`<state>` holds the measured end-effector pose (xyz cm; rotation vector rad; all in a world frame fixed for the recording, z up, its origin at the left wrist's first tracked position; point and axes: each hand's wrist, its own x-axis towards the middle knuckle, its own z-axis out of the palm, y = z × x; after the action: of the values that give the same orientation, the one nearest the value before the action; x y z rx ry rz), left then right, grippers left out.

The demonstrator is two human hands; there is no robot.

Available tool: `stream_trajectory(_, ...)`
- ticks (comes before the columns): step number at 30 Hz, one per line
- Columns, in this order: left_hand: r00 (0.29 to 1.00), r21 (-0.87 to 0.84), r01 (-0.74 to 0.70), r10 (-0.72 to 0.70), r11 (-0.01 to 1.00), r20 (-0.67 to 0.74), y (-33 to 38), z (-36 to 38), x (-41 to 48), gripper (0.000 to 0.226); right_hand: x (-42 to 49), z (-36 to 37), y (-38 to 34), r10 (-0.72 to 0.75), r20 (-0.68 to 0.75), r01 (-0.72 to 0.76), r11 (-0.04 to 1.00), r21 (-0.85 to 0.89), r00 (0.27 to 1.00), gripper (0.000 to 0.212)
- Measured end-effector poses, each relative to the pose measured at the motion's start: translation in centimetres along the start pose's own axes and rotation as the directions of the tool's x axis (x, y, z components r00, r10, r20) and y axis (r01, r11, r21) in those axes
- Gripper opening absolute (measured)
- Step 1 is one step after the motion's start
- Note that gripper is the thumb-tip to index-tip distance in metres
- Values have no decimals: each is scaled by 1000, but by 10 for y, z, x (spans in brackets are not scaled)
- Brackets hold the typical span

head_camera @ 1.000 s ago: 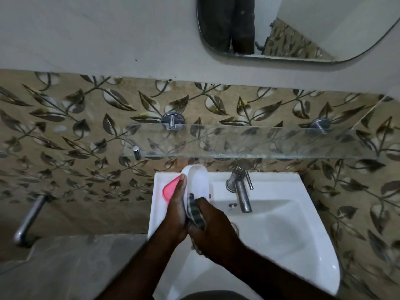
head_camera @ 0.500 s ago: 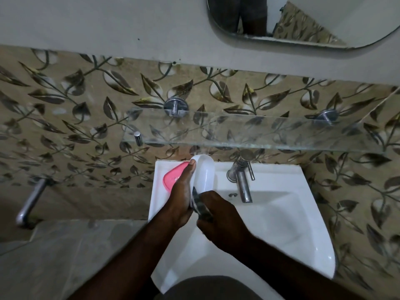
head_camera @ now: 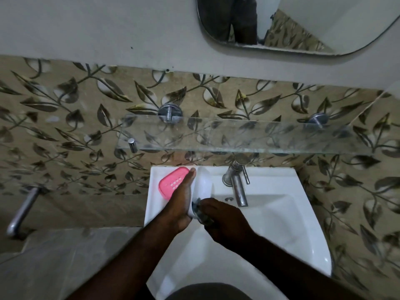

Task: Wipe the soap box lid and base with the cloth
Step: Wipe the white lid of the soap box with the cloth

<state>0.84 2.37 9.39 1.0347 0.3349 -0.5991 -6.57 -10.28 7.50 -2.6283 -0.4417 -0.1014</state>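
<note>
Left hand grips the white, rounded plastic soap box piece on edge, thumb running up its left side to the top and palm cupped round its lower end; fingers on the far side are hidden. Which part of the box this is, lid or base, cannot be told. Right hand has its fingers curled and pressed together on a dark grey bunched cloth, held against the lower end of the white piece, touching it just beside the left palm. Both hands are over the left part of the white ceramic wash basin. The pink plastic soap box piece with a slotted face lies flat on the basin's back-left ledge, partly behind the left thumb. The metal tap stands on the back ledge to the right of the white piece, spout pointing into the bowl. Above the basin, a clear glass shelf is fixed on round metal mounts to the leaf-patterned tile wall.
</note>
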Motion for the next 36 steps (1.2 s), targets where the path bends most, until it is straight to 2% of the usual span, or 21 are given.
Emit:
stream_trajectory(2,996,12,92,-92,996,8,-4,1,-2,57,1,-3,0,57,-14,-56,995,83,998,27)
stream_trajectory(3,997,18,84,-84,996,0,-6,2,-1,60,3,-8,-8,172,-8,-166,964,208,985,25)
stream_trajectory(5,999,7,18,-17,1000,-40,-8,4,1,62,9,-14,-29,406,140,-413,730,545,903,19)
stream_trajectory(6,998,-8,-27,27,1000,-58,-8,3,2,66,10,-13,-37,429,216,-456,602,656,877,15)
stream_trajectory(7,993,1,-86,85,996,-78,-6,2,3,66,10,-14,-43,430,225,-454,563,691,874,13)
stream_trajectory(8,988,23,-130,132,991,-80,-4,1,4,62,10,-14,-46,420,194,-427,581,693,886,14)
stream_trajectory(9,986,51,-149,152,988,-65,-2,0,4,52,7,-13,-46,396,133,-385,668,637,909,18)
stream_trajectory(11,996,73,-90,91,993,-7,3,-1,2,37,2,-8,-31,192,-29,-174,934,313,981,29)
stream_trajectory(12,999,87,-52,51,995,18,4,-3,3,33,0,-5,-19,29,-74,-20,993,117,997,30)
stream_trajectory(15,995,114,65,-73,991,62,4,-10,1,43,1,-4,13,-230,-27,220,953,-207,973,27)
stream_trajectory(17,986,107,138,-147,985,83,0,-14,3,68,6,-10,26,-181,12,177,948,-264,983,45)
stream_trajectory(18,981,56,161,-166,985,102,-1,-16,4,68,10,-13,31,-97,-2,93,958,-271,995,52)
stream_trajectory(19,977,-7,183,-181,983,117,-2,-17,3,62,13,-16,33,21,-36,-28,973,-228,999,57)
stream_trajectory(21,972,-122,193,-173,974,159,-2,-20,1,53,18,-25,26,278,-110,-268,958,100,954,60)
stream_trajectory(23,978,-231,151,-112,961,176,-1,-20,-1,48,22,-32,22,500,-89,-390,764,514,861,54)
stream_trajectory(26,974,-341,123,-48,932,220,1,-24,-3,63,15,-37,23,666,-33,-409,496,766,745,41)
stream_trajectory(27,969,-347,134,-48,928,244,2,-25,-3,65,11,-40,22,705,-46,-404,457,792,708,34)
stream_trajectory(29,958,-356,148,-44,923,285,4,-30,-2,64,5,-42,23,721,-194,-387,556,736,665,22)
stream_trajectory(31,955,-360,142,-32,922,294,5,-33,0,65,-2,-44,24,654,-257,-424,691,585,711,17)
stream_trajectory(33,954,-373,123,-7,919,299,6,-34,0,68,-12,-45,23,606,-182,-440,722,533,774,21)
stream_trajectory(36,954,-394,83,42,915,298,9,-36,1,72,-22,-53,22,604,-306,-403,753,520,736,13)
